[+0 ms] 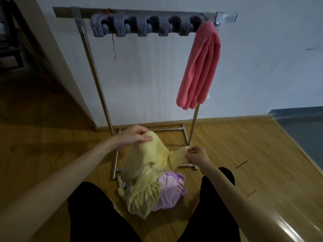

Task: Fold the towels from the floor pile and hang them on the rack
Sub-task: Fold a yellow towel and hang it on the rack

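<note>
A yellow towel [148, 165] is lifted partly off the floor pile, its lower end still bunched on the floor. My left hand [133, 137] grips its upper edge at the left. My right hand [197, 156] pinches another edge of the same towel at the right. Beneath it lies a crumpled pink-purple towel [172, 191]. The metal rack [97, 74] stands against the wall in front of me. A folded pink towel [201, 67] hangs over the right end of its top bar.
A grey row of clip holders [139, 25] is fixed along the rack's top bar. The rack's base frame [114, 165] lies on the wooden floor around the pile. My legs in black trousers [97, 215] flank the pile. A door frame [57, 63] stands left.
</note>
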Demonstrator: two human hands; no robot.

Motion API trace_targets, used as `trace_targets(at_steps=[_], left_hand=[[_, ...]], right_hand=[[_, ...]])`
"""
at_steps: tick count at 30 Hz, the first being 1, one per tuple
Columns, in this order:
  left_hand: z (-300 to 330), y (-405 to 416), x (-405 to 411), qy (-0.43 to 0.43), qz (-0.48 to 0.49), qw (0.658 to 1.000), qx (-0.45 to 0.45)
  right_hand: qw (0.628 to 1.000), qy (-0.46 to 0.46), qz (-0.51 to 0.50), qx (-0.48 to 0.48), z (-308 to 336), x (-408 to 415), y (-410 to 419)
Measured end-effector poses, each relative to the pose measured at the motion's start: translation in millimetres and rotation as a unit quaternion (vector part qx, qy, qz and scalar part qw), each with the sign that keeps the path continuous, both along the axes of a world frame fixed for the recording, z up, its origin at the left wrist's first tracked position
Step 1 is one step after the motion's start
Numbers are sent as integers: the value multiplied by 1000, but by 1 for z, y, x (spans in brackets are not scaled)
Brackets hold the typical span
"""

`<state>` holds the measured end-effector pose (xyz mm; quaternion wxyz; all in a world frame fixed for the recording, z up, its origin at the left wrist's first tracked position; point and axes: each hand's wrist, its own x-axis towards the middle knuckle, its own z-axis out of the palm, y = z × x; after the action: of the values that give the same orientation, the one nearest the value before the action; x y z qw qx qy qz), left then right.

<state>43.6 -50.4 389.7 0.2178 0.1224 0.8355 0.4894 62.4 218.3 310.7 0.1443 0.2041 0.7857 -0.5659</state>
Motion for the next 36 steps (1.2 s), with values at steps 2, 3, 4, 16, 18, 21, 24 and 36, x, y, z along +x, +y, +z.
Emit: trace_targets(at_steps=[2, 3, 4, 16, 18, 21, 24, 36], left_hand=[[19, 3, 0, -2, -48, 999, -19], [27, 5, 1, -5, -78, 997, -27], [34, 7, 2, -7, -103, 994, -31], [52, 25, 8, 0, -153, 987, -54], [52, 23, 9, -7, -146, 988, -52], [55, 17, 12, -13, -137, 989, -53], [58, 9, 15, -17, -141, 988, -53], [92, -13, 11, 26, -161, 986, -31]], right_hand=[[992, 0, 104, 71, -5, 6, 1], [981, 9, 159, 114, -6, 7, 2], [964, 19, 208, 164, -5, 6, 1], [874, 127, 432, -184, 76, 6, -42], [871, 122, 445, -169, 80, 5, -45], [871, 131, 449, -153, 82, 3, -41], [870, 142, 451, -138, 90, -1, -33], [886, 163, 397, -177, 125, -35, 13]])
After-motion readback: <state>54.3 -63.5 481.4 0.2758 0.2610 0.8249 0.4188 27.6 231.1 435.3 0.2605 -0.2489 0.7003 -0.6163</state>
